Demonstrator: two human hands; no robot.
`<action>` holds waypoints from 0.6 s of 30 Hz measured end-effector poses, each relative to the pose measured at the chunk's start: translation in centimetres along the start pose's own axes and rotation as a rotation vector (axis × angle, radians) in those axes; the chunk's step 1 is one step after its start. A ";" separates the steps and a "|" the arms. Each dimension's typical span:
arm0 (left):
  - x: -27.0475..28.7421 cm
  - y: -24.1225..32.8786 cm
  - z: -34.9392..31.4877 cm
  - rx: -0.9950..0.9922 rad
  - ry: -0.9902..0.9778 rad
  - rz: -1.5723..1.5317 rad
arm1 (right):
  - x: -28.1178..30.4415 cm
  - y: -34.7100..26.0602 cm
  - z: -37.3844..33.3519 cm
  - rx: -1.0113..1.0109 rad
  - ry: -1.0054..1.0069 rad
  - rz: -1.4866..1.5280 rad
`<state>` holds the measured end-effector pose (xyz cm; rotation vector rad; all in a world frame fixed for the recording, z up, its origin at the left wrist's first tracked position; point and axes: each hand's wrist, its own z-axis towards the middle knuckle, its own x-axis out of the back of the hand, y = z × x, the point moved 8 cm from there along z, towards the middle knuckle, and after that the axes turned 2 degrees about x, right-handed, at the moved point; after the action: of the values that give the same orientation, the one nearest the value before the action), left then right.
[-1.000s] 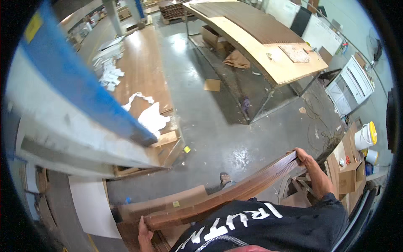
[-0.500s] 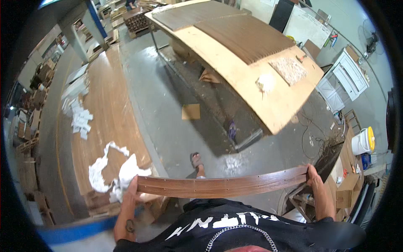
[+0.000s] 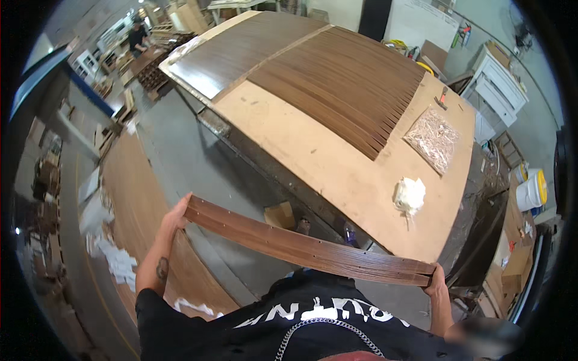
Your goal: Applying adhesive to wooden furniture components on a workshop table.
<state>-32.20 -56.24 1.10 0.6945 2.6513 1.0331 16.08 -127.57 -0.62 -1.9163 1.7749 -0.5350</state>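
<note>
A long bundle of brown wooden slats (image 3: pixel 301 248) with small holes along it is held across in front of me. My left hand (image 3: pixel 178 213) is closed round its left end, which is raised. The lower right end, where the slats part slightly, is gripped by my right hand (image 3: pixel 438 280) close to the table's near corner. Beyond lies a large light wood table (image 3: pixel 265 129). Many brown slats (image 3: pixel 337 84) are laid side by side on it in two panels. Near its right end are a clear bag of small pale pieces (image 3: pixel 435 141), a hammer (image 3: pixel 442 98) and a white wrapped lump (image 3: pixel 410 195).
To the left, a long brown wood surface (image 3: pixel 144 198) bears white scraps (image 3: pixel 118 260). A cardboard piece (image 3: pixel 279 215) is on the floor beside the table. A white bucket (image 3: pixel 531 191) with a yellow rim stands at right. Another person (image 3: pixel 137 37) is far back left.
I have come closer to the table and turned a little. The slats' left end has risen while the right end has dropped, with both hands still holding.
</note>
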 end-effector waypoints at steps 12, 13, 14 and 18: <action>-9.1 34.5 25.8 -0.303 -0.301 0.601 | -26.2 -7.0 4.5 0.075 0.047 0.220; -10.7 36.8 27.5 -0.648 -0.402 1.012 | -28.4 -7.6 5.6 0.052 0.074 0.217; -9.4 38.4 30.9 -1.110 -0.343 1.222 | -30.1 -8.2 6.5 0.050 0.074 0.212; -11.8 41.8 42.2 -0.011 -0.289 0.381 | -33.3 -8.9 8.9 0.076 0.174 0.264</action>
<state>7.67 -10.65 -1.00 1.2758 2.3133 0.9449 25.58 -93.30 -1.62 -1.5931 2.0469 -0.6786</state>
